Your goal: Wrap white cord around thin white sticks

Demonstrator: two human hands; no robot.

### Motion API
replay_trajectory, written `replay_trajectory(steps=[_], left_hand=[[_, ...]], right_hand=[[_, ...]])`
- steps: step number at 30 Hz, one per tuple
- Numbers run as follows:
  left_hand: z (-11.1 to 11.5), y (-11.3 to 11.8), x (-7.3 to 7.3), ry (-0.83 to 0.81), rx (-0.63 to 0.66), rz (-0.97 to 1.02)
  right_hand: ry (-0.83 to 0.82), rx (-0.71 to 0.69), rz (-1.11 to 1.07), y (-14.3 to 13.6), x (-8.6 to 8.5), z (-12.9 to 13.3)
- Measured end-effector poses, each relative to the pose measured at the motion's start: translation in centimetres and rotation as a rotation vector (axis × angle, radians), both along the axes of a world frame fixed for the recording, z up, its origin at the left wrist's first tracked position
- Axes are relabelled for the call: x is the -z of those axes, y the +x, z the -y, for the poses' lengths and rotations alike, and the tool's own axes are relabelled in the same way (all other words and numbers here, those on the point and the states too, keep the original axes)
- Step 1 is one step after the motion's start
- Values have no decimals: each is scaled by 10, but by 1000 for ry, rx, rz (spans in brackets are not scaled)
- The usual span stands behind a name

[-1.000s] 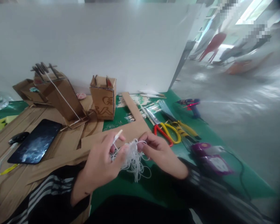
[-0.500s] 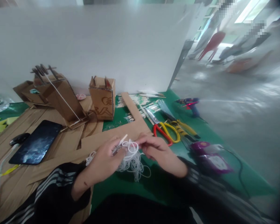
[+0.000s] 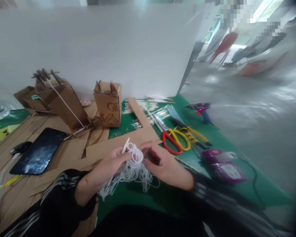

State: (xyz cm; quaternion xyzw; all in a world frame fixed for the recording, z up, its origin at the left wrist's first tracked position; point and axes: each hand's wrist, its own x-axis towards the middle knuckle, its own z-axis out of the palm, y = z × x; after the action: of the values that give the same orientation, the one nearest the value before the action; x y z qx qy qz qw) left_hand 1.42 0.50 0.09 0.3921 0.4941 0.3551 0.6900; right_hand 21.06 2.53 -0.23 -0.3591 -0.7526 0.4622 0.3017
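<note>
A tangled bundle of thin white string (image 3: 135, 169) hangs in front of me, above the green tabletop. My left hand (image 3: 110, 166) is closed around its left side, with the thumb pressed on the loops. A short pale stick (image 3: 126, 144) pokes up from the same grip. At the bundle's right side is my right hand (image 3: 166, 164), its thumb and fingers curled together against the string. Its fingertips are partly hidden by the loops. Loose strands dangle below both hands.
Red-and-yellow-handled scissors (image 3: 172, 141), pliers (image 3: 198, 135) and a purple packet (image 3: 227, 168) lie to the right, with a glue gun (image 3: 201, 110) behind. A cardboard box (image 3: 107, 105) and a cardboard model (image 3: 64, 102) stand at the back. A phone (image 3: 38, 151) lies left on cardboard.
The string bundle has turned in my left hand, and more strands hang at its lower left. The stick stands more upright and further left. My right hand's fingers have curled inward at the string.
</note>
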Motion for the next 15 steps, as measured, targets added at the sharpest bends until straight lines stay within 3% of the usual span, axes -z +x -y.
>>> replay_trajectory(steps=[6, 15], left_hand=[[-1, -1, -3, -33, 23, 104], [2, -4, 3, -71, -6, 89]], right_hand=[[27, 33, 27, 2, -2, 0], [-47, 28, 89, 3, -6, -4]])
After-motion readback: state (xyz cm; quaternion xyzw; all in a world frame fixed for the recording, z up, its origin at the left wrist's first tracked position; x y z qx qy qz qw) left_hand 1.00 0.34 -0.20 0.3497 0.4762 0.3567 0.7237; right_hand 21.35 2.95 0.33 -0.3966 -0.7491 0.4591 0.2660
